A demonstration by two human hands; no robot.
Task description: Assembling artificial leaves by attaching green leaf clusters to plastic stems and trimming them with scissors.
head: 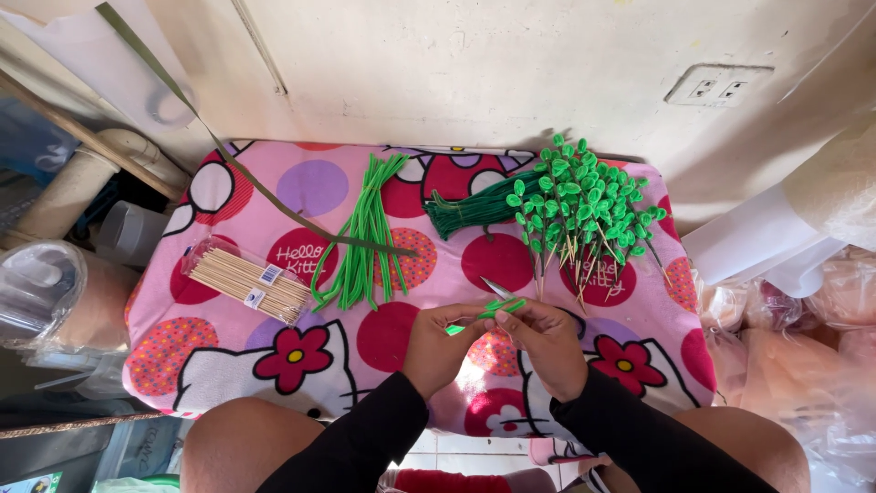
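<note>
My left hand and my right hand meet over the front of a pink cartoon-print cushion. Together they pinch a short bright green pipe cleaner that runs between their fingertips. A metal scissor tip pokes out just behind my right hand. Behind the hands lies a heap of finished green loop leaves on wooden sticks.
A bundle of light green pipe cleaners lies at centre, a dark green bundle beside it. A clear pack of wooden skewers sits at left. A dark ribbon crosses the cushion. Plastic bags crowd the right.
</note>
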